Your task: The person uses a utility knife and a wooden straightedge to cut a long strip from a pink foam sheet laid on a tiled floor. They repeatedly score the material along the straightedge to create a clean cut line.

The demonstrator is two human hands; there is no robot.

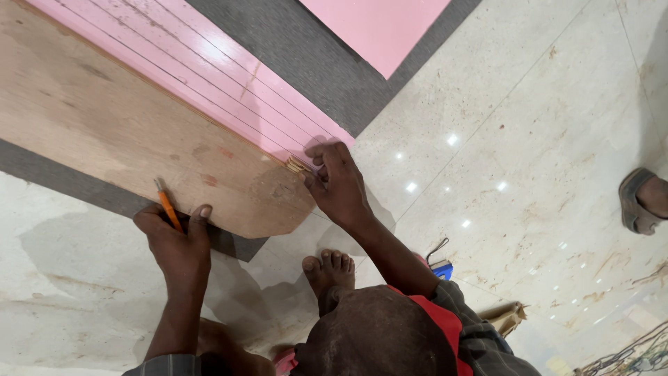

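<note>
My left hand (pixel 174 240) grips an orange pencil (pixel 167 207) and rests at the near edge of a bare plywood board (pixel 125 132) that lies on the floor. My right hand (pixel 337 182) presses down at the board's cut corner, with its fingers beside a small pale wooden piece (pixel 298 164). That piece sits where the plywood meets several pink strips (pixel 209 69) laid side by side. A bare foot (pixel 330 268) stands on the marble floor just below the right hand.
A grey mat (pixel 306 56) lies under the boards, with another pink sheet (pixel 376 24) on it at the top. Another person's sandalled foot (pixel 643 198) shows at the right edge. A blue object (pixel 440 268) and tangled wires (pixel 626 355) lie at lower right.
</note>
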